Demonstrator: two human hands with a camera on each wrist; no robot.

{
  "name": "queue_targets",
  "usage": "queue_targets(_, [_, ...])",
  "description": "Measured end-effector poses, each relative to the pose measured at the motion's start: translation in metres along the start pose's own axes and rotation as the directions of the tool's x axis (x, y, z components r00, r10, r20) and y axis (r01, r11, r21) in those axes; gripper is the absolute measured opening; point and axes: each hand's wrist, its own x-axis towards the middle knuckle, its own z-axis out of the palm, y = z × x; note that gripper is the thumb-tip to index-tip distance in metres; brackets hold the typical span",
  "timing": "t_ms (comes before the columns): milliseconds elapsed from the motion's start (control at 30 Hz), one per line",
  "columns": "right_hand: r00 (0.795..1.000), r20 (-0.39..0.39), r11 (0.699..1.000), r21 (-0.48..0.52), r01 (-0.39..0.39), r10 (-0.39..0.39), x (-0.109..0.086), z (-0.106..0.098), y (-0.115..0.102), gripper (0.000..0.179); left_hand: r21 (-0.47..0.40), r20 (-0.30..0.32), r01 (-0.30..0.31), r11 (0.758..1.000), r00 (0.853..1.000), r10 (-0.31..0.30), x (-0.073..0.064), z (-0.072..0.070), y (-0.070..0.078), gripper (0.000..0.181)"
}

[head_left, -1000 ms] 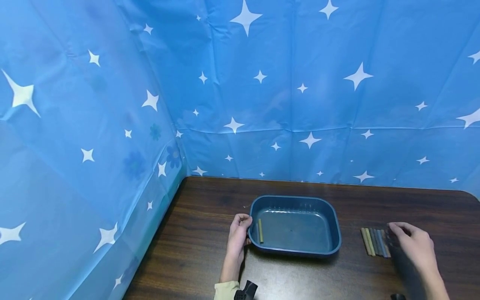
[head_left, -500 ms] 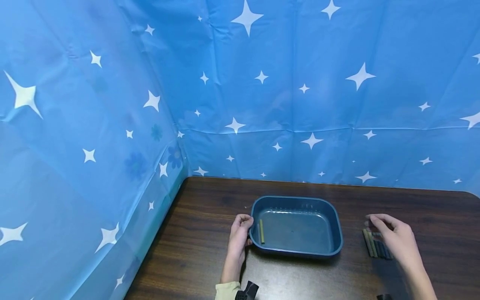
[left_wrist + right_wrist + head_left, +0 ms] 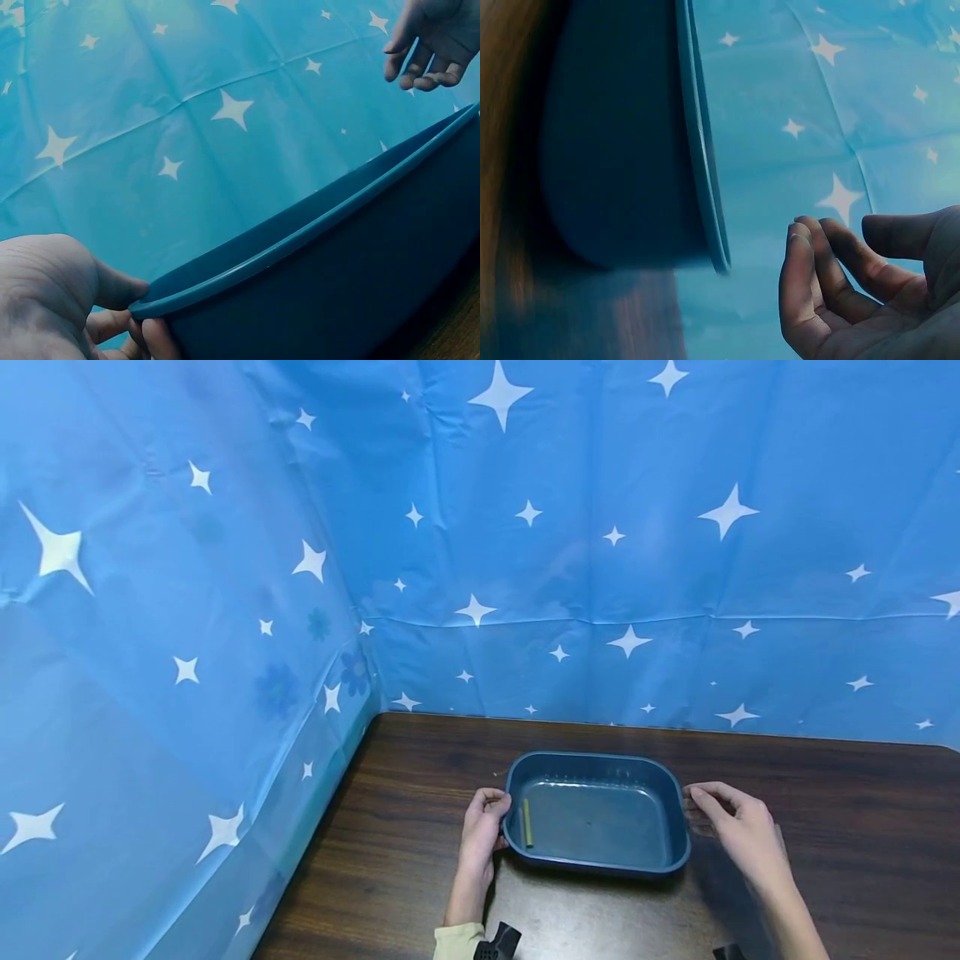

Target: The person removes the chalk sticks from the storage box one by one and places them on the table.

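Observation:
A dark blue plastic basin stands on the table, and one thin olive-yellow stick lies inside near its left wall. My left hand grips the basin's left rim, thumb on top and fingers beneath, as the left wrist view shows. Beside the right rim hovers my right hand, fingers loosely bent. In the right wrist view, thumb and fingertips of that right hand are apart with nothing between them, clear of the rim. The row of short sticks seen earlier on the right is hidden behind this hand.
The dark wood table ends at a blue star-patterned sheet behind and another along the left side. Black wrist devices show at the lower edge.
My right hand has moved left from beyond the row of sticks, across it, to the basin's right side. The left hand has kept its grip on the rim.

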Motion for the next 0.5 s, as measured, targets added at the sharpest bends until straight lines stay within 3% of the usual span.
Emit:
queue_targets(300, [0.998,0.058,0.998,0.061,0.019,-0.023,0.006,0.035,-0.01,0.04,-0.011,-0.026,-0.008,1.0,1.0,0.008,0.011,-0.004,-0.016,0.015])
queue_targets(500, [0.995,0.094,0.997,0.067,0.032,-0.038,0.007,0.058,-0.015,0.034,0.002,-0.034,-0.015,1.0,0.999,0.015,0.01,-0.003,-0.016,0.017])
